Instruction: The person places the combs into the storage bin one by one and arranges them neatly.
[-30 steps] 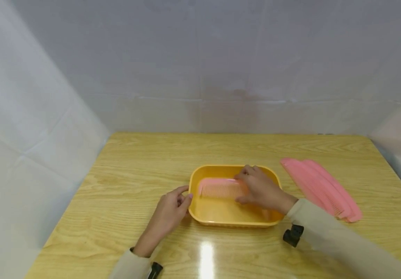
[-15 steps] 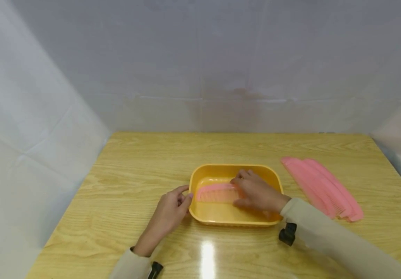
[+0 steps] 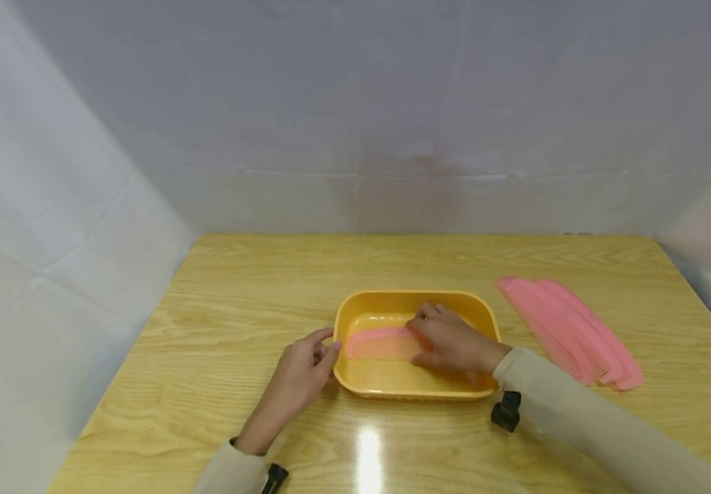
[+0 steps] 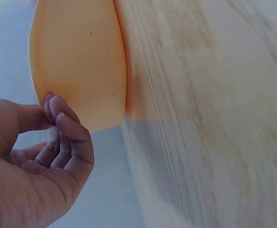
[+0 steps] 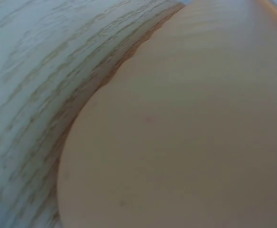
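A pink comb [image 3: 382, 342] lies low inside a yellow plastic basin [image 3: 405, 394], teeth toward the person. My right hand [image 3: 454, 341] reaches over the basin's right side and holds the comb's right end between thumb and fingers; that end is hidden under the hand. My left hand [image 3: 302, 374] pinches the basin's left rim. In the left wrist view the thumb and fingertips of the left hand [image 4: 58, 152] meet at the edge of the basin [image 4: 81, 52]. The right wrist view is filled by the basin's outer wall [image 5: 176, 133], and the hand is out of sight there.
Several pink combs [image 3: 572, 333] lie overlapping in a slanted fan to the right of the basin. The wooden table [image 3: 257, 288] carries everything, with white sheeting [image 3: 355, 137] standing behind it and at both sides.
The comb has shifted slightly left and down inside the basin, together with my right hand. My left hand keeps its place on the rim.
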`<state>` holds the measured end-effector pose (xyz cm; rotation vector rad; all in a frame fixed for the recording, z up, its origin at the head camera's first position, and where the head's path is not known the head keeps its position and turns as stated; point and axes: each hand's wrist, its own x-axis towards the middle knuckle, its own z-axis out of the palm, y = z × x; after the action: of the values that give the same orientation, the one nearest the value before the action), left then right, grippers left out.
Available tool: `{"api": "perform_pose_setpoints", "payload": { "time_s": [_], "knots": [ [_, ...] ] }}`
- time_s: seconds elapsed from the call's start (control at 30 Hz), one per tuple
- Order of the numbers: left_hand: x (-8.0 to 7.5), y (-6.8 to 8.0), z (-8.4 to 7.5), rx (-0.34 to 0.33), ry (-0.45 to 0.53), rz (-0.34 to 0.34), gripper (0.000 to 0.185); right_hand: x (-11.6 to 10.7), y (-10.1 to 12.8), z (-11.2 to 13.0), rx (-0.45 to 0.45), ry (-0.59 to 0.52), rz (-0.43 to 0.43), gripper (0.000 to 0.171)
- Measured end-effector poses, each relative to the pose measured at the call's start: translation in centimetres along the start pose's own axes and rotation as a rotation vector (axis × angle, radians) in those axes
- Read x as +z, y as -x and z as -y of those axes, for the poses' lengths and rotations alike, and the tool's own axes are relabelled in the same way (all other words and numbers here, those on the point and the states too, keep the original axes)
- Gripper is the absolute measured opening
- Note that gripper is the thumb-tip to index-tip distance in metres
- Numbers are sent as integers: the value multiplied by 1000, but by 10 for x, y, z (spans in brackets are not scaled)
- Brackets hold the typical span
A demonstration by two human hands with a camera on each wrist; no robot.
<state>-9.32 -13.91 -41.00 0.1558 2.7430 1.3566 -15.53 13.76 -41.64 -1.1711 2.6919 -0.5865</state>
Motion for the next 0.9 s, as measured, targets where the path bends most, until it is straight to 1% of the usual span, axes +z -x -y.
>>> {"api": "perform_pose_setpoints", "payload": {
  "time_s": [0.27, 0.43, 0.67, 0.9],
  "knots": [
    [0, 2, 1, 0, 18, 5, 38, 1, 1, 2, 27, -14, 11, 43],
    [0, 1, 0, -9, 22, 8, 38, -4, 4, 4, 49, -1, -6, 47],
    [0, 1, -1, -12, 21, 4, 38, -23, 14, 4, 91, -35, -85, 51],
    [0, 1, 0, 3, 32, 5, 37, -45, 28, 1, 168, -42, -156, 52]
  ]
}}
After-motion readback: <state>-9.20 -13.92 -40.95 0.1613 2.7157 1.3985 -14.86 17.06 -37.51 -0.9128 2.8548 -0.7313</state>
